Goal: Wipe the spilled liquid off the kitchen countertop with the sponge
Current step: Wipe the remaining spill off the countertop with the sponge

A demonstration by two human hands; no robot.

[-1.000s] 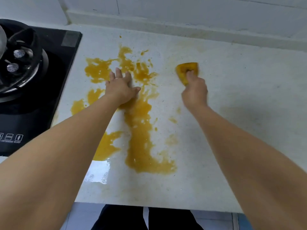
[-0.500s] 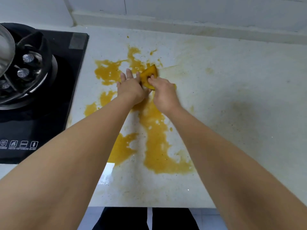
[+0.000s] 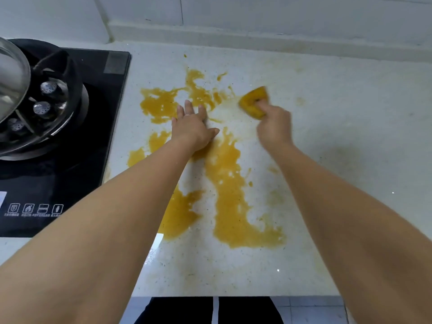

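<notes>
The right hand (image 3: 273, 129) has its grip clamped on the sponge (image 3: 253, 101), pressed to the worktop (image 3: 350, 136). The left hand (image 3: 190, 129) lies flat, fingers apart. Most of the spill (image 3: 229, 195) (nearer than both hands) remains unwiped.

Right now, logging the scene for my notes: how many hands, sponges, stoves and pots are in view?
Hands: 2, left hand and right hand
Sponges: 1, sponge
Stoves: 1, stove
Pots: 1, pot
Total: 5
</notes>
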